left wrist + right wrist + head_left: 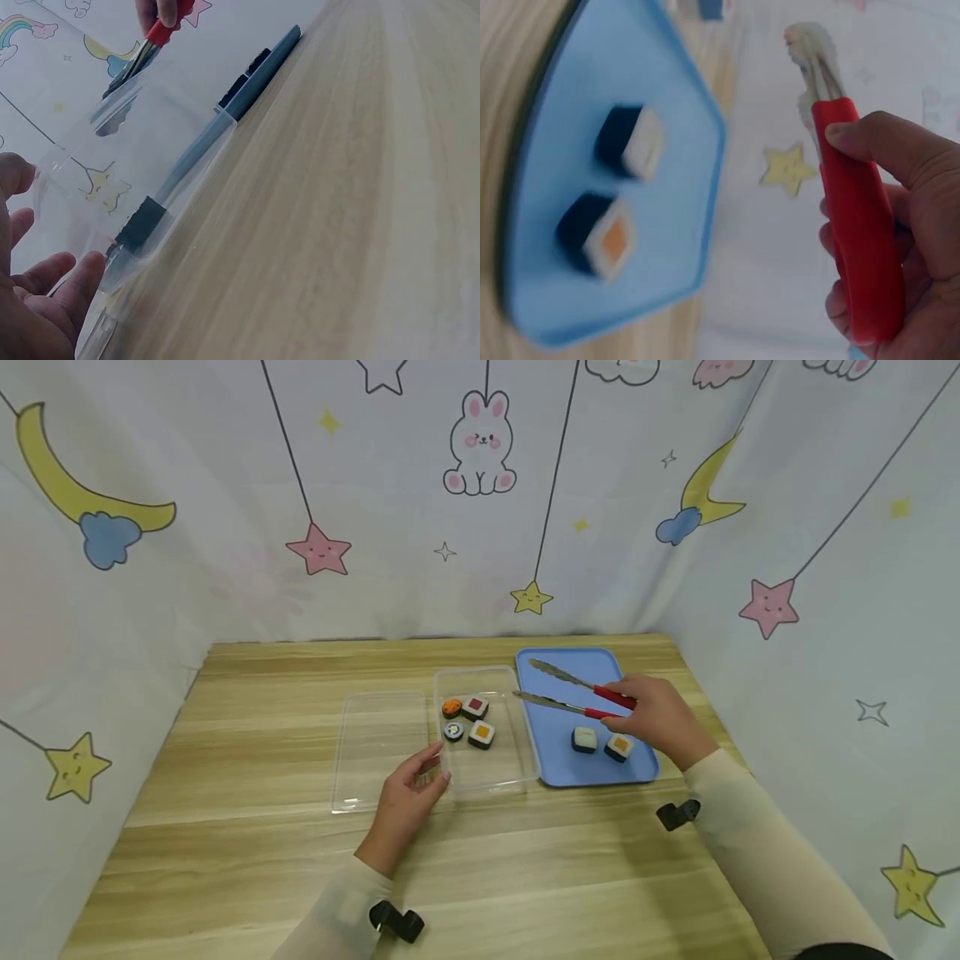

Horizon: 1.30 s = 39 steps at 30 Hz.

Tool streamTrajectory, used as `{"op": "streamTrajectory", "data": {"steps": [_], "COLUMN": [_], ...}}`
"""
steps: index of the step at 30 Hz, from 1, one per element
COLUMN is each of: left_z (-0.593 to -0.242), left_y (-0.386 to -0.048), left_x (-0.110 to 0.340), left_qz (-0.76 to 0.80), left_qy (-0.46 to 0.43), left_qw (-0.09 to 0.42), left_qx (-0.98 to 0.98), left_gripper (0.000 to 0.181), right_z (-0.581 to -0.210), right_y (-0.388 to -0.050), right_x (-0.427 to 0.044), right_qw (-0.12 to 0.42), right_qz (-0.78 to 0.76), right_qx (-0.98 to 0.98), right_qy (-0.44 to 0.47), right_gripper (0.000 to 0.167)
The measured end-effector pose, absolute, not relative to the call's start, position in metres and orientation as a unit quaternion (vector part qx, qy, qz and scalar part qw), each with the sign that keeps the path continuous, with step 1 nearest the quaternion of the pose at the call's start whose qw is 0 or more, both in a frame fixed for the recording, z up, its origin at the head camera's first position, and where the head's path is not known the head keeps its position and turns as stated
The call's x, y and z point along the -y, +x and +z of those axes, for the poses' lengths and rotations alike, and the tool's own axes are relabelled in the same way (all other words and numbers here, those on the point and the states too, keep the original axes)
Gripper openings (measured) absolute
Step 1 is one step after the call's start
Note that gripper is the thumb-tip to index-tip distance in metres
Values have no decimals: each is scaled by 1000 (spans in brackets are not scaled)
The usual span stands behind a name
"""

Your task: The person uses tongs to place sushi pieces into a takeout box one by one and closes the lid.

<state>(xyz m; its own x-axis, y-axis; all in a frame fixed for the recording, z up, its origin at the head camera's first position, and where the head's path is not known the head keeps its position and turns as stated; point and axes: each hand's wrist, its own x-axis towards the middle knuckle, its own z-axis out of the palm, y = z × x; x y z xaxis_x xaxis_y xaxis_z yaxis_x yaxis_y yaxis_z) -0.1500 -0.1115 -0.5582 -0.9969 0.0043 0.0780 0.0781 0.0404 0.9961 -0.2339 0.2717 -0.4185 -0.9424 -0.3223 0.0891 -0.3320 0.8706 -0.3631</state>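
My right hand (660, 718) grips a pair of tongs (859, 217) by their red handles, thumb along one side. In the head view the metal arms stand apart above the blue tray (555, 768), with nothing between them. On that tray sit two sushi pieces: a pale-topped one (584, 740) and an orange-centred one (619, 747). My left hand (405, 802) touches the left wall of a clear plastic container (495, 785) with spread fingers. Inside it several pieces are grouped at the left, among them a red-centred roll (475, 707) and an orange-topped roll (452, 708).
A clear lid (375, 752) lies on the wooden table (247, 760) to the left of the container. The container's right side meets the tray's left edge. A patterned curtain (405, 593) hangs behind the table and at both sides.
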Motion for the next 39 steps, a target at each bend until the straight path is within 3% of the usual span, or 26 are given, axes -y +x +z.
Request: {"op": "streamTrajectory", "data": {"steps": [8, 15, 24, 39], "left_z": [-557, -554, -556, -557], "left_y": [-150, -150, -150, -150], "left_x": [112, 111, 110, 111], "left_qz": [-683, -683, -683, -686], "left_qy": [-24, -22, -27, -24], "left_qw": [22, 24, 25, 20], "left_qx": [730, 729, 729, 727], "left_gripper": [51, 51, 51, 51], "right_z": [-443, -462, -474, -470], "right_y": [-205, -169, -146, -151], "right_x": [-349, -388, -400, -397], "right_qw": [-8, -21, -25, 14], "right_qz": [195, 201, 201, 198], "right_qx": [975, 977, 978, 978], "right_qy": [104, 67, 54, 69], "right_gripper": [52, 52, 47, 42]}}
